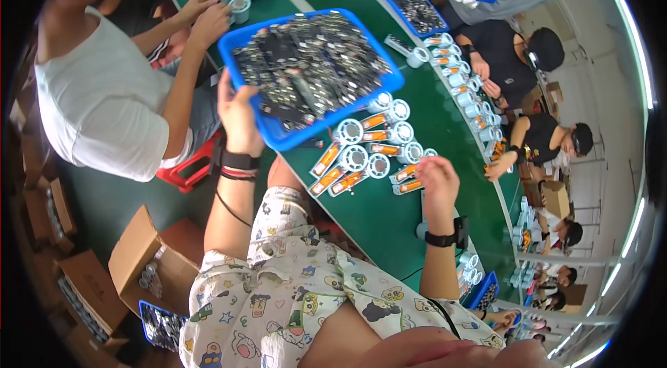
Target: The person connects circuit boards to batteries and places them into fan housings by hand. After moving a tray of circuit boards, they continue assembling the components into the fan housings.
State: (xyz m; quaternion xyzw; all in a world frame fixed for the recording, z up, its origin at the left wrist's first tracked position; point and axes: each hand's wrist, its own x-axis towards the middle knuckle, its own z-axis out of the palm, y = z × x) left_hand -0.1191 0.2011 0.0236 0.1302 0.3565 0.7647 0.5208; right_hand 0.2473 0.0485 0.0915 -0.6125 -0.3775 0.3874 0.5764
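My left hand point(238, 116) grips the near edge of a blue tray point(386, 80) heaped with several small dark flat parts, holding it tilted above the green table point(389, 229). My right hand point(436, 180) hovers over the table with its fingers curled, just right of a cluster of white-and-orange gadgets with round heads point(361, 160). I cannot make out anything held in the right hand. Both wrists carry black bands.
A person in a white shirt point(97, 97) sits close on the left, working at the same table. Several other people sit along the far side. A second blue tray point(417, 10) and more gadgets line the table. Open cardboard boxes point(149, 260) stand on the floor at left.
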